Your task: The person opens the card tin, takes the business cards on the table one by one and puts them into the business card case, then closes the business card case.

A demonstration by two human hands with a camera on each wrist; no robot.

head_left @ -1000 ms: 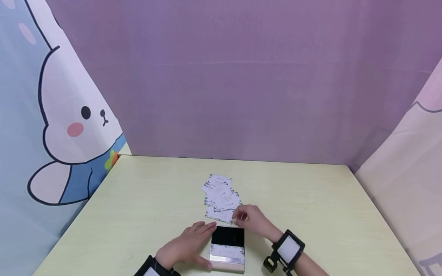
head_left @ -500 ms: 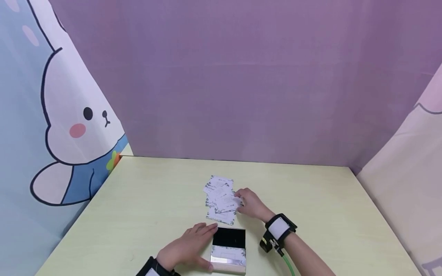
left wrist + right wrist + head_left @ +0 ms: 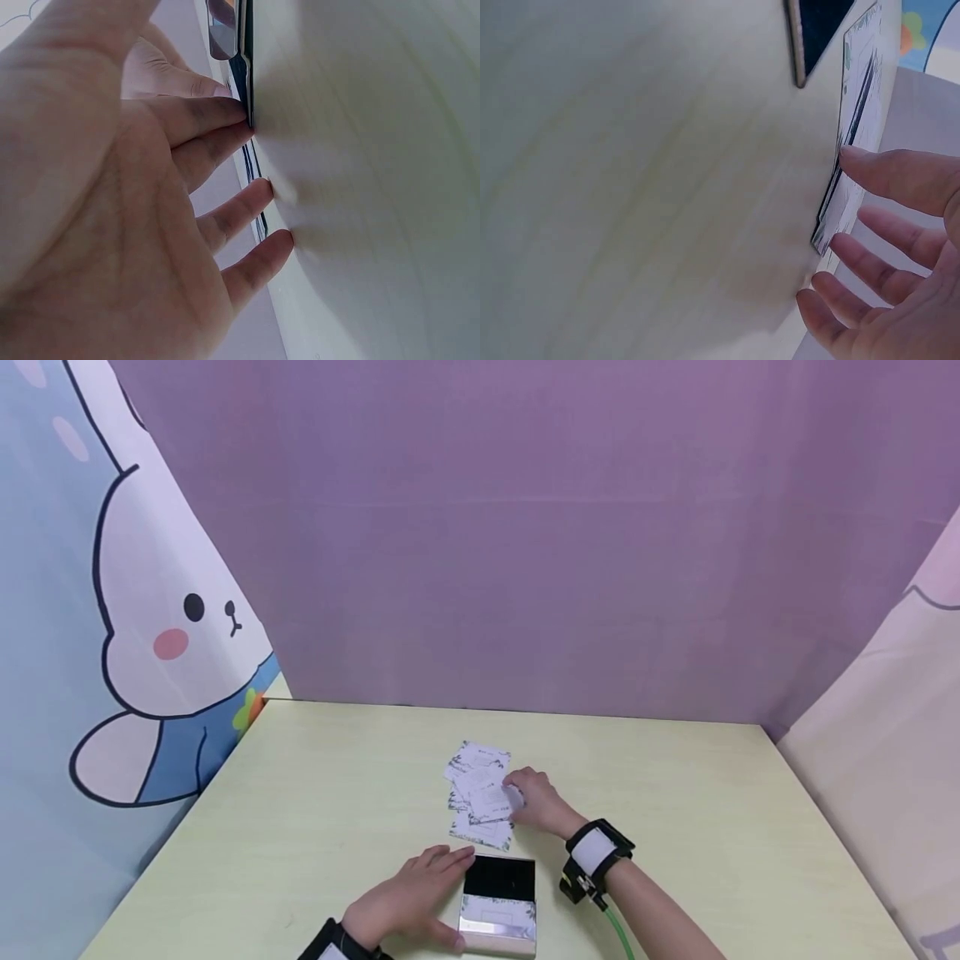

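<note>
R hand (image 3: 536,802) grip spread, fingertips touching the cards (image 3: 480,793) at its 9 o'clock, mid-desk (image 3: 300,810). L hand (image 3: 408,902) flat, steadying the box (image 3: 498,902) at 3 o'clock.

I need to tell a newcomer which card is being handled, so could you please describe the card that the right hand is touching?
On the pale green table, a loose spread of white cards lies beyond the black box. The card under the right hand lies uppermost, tilted across its neighbours.
</note>
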